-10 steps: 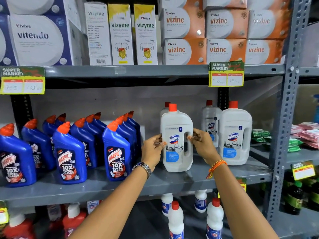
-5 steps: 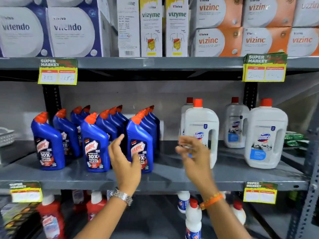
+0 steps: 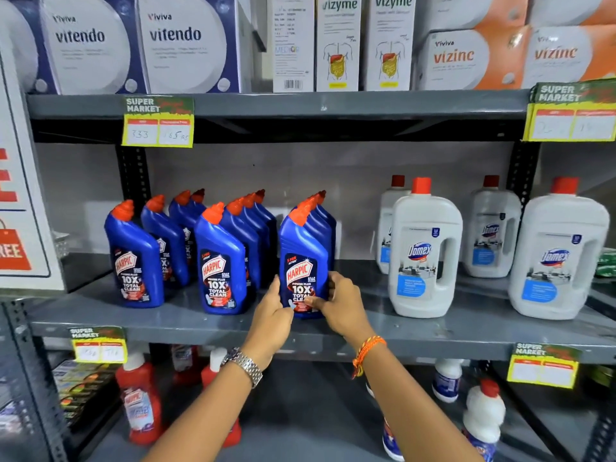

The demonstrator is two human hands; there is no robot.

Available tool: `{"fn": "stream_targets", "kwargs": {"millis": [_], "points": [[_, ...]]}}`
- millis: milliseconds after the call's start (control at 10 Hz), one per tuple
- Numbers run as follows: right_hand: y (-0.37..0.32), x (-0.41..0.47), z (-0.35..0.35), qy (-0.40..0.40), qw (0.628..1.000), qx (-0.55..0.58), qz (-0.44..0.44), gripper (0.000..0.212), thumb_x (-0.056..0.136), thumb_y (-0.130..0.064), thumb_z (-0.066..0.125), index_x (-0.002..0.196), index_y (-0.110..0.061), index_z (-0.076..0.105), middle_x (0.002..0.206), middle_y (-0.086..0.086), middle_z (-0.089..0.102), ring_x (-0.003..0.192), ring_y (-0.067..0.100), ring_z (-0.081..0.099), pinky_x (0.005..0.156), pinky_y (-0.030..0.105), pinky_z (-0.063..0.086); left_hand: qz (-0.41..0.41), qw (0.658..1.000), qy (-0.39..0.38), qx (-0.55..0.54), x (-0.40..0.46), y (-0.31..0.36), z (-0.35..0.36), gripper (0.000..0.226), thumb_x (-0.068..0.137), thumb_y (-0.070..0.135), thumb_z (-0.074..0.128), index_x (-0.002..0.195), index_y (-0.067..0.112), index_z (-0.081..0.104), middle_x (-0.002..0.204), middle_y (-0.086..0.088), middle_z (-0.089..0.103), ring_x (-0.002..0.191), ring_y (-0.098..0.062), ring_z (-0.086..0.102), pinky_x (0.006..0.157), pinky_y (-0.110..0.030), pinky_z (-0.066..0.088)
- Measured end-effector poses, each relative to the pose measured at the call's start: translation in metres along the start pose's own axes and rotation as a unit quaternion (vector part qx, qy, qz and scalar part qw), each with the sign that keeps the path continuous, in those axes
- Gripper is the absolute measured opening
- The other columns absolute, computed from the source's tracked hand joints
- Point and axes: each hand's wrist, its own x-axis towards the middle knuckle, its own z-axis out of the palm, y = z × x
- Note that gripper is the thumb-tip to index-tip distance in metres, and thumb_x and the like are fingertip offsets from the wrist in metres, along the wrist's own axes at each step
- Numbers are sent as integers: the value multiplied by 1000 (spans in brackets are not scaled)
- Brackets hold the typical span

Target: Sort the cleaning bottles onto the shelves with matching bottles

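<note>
A blue Harpic bottle [image 3: 301,251] with an orange-red cap stands upright at the front of the right-most Harpic row on the grey middle shelf [image 3: 373,323]. My left hand [image 3: 271,315] presses its left lower side and my right hand [image 3: 340,303] wraps its right lower side, so both hands grip it. More blue Harpic bottles [image 3: 218,261] stand in rows to its left. White Domex bottles [image 3: 425,251] with red caps stand to the right on the same shelf, apart from my hands.
Vitendo, Vizyme and Vizinc boxes [image 3: 181,45] fill the top shelf. Red bottles [image 3: 140,398] and small white bottles [image 3: 483,415] stand on the lower shelf. Yellow price tags [image 3: 158,123] hang on the shelf edges. A white sign [image 3: 20,208] stands at the left.
My hands let go of the white Domex bottle, moved left, and closed around the front blue Harpic bottle. The view shifted left and closer to the shelf.
</note>
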Motion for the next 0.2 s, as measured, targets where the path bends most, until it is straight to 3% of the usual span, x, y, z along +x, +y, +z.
{"fn": "stream_targets", "kwargs": {"millis": [100, 200], "points": [[-3, 0, -2, -12, 1000, 6, -4, 52, 76, -14, 86, 121, -8, 61, 117, 7, 74, 106, 19, 71, 86, 29, 60, -12, 1000, -6, 10, 1, 7, -3, 79, 90, -2, 44, 157, 34, 23, 131, -6, 64, 103, -24, 60, 86, -32, 49], [-6, -3, -3, -20, 1000, 15, -4, 55, 77, -14, 86, 125, -8, 59, 119, 7, 73, 112, 22, 70, 89, 31, 60, -6, 1000, -6, 14, -2, 9, -1, 81, 90, -2, 45, 159, 31, 18, 140, -4, 58, 119, -22, 58, 100, -37, 50]]}}
